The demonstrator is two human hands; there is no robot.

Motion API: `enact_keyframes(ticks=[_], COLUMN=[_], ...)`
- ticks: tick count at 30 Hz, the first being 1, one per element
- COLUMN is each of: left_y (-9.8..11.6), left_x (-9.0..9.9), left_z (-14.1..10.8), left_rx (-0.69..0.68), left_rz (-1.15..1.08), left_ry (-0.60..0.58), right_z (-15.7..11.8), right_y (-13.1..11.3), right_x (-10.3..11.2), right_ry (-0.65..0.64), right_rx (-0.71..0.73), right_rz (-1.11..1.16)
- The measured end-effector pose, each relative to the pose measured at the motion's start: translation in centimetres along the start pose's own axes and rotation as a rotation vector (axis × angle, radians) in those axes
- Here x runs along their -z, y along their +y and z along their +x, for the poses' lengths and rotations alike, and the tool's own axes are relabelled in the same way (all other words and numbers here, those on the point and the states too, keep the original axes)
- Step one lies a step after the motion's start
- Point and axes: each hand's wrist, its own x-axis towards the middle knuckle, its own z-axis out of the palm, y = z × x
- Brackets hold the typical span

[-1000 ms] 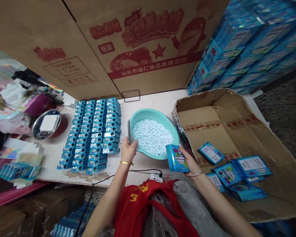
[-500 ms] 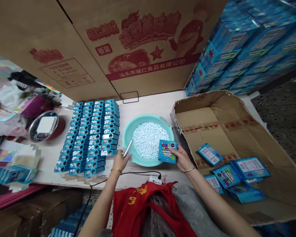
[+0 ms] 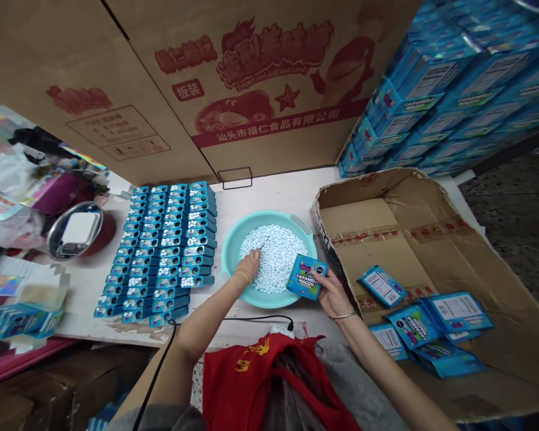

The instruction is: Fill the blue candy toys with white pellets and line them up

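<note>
My left hand (image 3: 250, 265) is closed around a metal scoop (image 3: 265, 242), whose far end lies among small white candies (image 3: 281, 257). The candies fill the middle of a turquoise plastic basin (image 3: 233, 230). At the basin's right edge, my right hand (image 3: 333, 294) grips a blue candy packet (image 3: 306, 276) printed "Caramelo Macizo" by its right side. The packet tilts, its printed front facing up. Whether its top is open cannot be made out.
Rows of small blue boxes (image 3: 161, 251) holding white candies stand left. An open carton (image 3: 368, 218) with several blue packets (image 3: 460, 311) lies right. Stacked blue packs (image 3: 413, 102) rise behind it. A metal bowl (image 3: 78, 230) is far left; a black cable (image 3: 256, 317) crosses the front edge.
My left hand has moved from the small boxes' side into the basin, dipping the scoop among the candies. The packet in my right hand has tilted slightly.
</note>
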Motion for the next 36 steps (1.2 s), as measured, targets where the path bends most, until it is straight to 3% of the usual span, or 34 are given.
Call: enact_keyframes(ticks=[6, 11, 14, 17, 22, 25, 29, 36], left_y=[1.8, 2.0, 0.6, -1.0, -1.8, -0.6, 2.2, 7.7], left_x=[-2.1, -1.4, 1.0, 4.6, 10.9, 13.6, 15.9, 16.7], left_z=[-1.4, -1.9, -2.7, -4.4, -7.5, -8.4, -8.5, -9.3], left_rx=[-0.138, -0.189, -0.246, -0.323, -0.415, -0.418, -0.388, -0.311], left_rz=[-0.165, -0.311, -0.428, -0.533, -0.456, -0.333, -0.092, 0.246], left_ry=[-0.070, -0.033, 0.037, 0.099, 0.086, 0.012, -0.047, -0.025], right_z=[0.4, 0.1, 0.3, 1.1, 3.2, 4.0, 4.0, 4.1], right_y=[0.1, -0.6, -1.1, -1.3, -0.9, -0.5, 0.1, 1.0], right_x=[0.2, -0.1, -0.3, -0.5, -1.4, -2.3, -2.8, -2.3], right_ry=[-0.010, 0.004, 0.018, 0.029, -0.022, -0.116, -0.179, -0.216], right_rx=[-0.005, 0.167, 0.329, 0.461, 0.707, 0.838, 0.935, 0.946], right_rz=[-0.003, -0.194, -0.373, -0.534, -0.942, -1.083, -1.177, -1.200])
